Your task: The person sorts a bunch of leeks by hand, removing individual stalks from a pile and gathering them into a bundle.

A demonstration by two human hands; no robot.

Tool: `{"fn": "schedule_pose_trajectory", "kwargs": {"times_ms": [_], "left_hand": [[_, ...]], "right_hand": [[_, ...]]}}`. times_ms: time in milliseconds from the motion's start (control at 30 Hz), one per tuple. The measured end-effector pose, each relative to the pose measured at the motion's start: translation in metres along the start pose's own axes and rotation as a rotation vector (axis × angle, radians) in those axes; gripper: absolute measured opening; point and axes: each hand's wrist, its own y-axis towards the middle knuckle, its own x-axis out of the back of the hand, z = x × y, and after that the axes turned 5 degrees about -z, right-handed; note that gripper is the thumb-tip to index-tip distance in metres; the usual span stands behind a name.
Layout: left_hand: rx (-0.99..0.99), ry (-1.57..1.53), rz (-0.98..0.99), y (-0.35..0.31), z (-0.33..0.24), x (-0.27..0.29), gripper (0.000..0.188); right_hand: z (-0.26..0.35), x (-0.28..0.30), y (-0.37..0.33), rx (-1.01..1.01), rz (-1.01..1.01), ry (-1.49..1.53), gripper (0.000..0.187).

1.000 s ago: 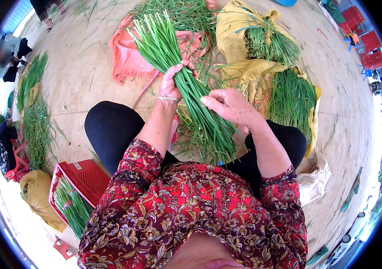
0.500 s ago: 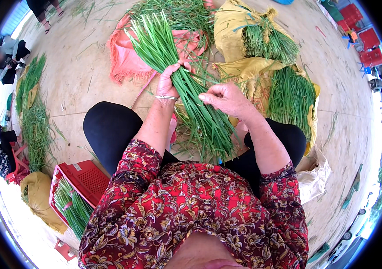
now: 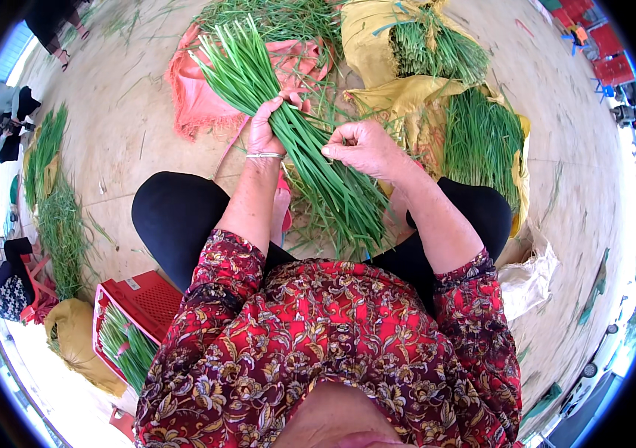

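Observation:
A long bunch of garlic chives (image 3: pixel 318 160) lies slantwise in front of me, its pale cut ends pointing up and left, its leafy tips down between my knees. My left hand (image 3: pixel 267 127) is wrapped round the bunch at about its middle. On the other side, my right hand (image 3: pixel 366 151) has its thumb and forefinger pinched together at the edge of the leaves. What sits in that pinch, if anything, is too small to make out. Loose blades lie on the ground below the bunch.
Beyond my hands lies a pink sack (image 3: pixel 213 97) with loose greens. Yellow sacking (image 3: pixel 366 45) holds more chives at the right. A red crate (image 3: pixel 142 299) with bundled chives stands by my left side, near a full yellow sack (image 3: pixel 79 343). Other people are at the far left.
The whole view has shifted slightly. My left hand keeps its hold on the bunch. My right thumb and forefinger stay pinched at the leaves, with only a small movement.

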Motion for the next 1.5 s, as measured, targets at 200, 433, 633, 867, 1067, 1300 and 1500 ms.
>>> {"fn": "schedule_pose_trajectory", "kwargs": {"times_ms": [200, 433, 633, 867, 1067, 1300, 1500], "left_hand": [[-0.023, 0.106, 0.006, -0.004, -0.001, -0.003, 0.019], [-0.061, 0.3, -0.141, -0.008, 0.003, -0.013, 0.017], [-0.3, 0.659, -0.221, -0.011, 0.017, -0.015, 0.024], [-0.393, 0.943, -0.038, -0.015, 0.045, -0.014, 0.028], [-0.439, 1.165, 0.057, -0.017, 0.063, 0.005, 0.03], [-0.455, 1.362, 0.17, -0.018, 0.074, 0.005, 0.03], [-0.476, 1.646, 0.155, -0.024, 0.08, -0.003, 0.03]], "right_hand": [[0.009, 0.004, 0.0, -0.068, -0.126, 0.407, 0.008], [0.01, 0.046, -0.001, 0.072, -0.296, 0.592, 0.008], [-0.014, 0.087, -0.003, 0.314, -0.661, -1.066, 0.026], [0.028, 0.091, -0.007, 0.268, -0.718, -0.482, 0.013], [0.059, 0.088, -0.015, 0.279, -0.708, -0.081, 0.012], [0.076, 0.104, -0.034, 0.544, -0.876, 0.064, 0.014], [0.095, 0.102, -0.045, 0.833, -0.883, -0.66, 0.014]]}}
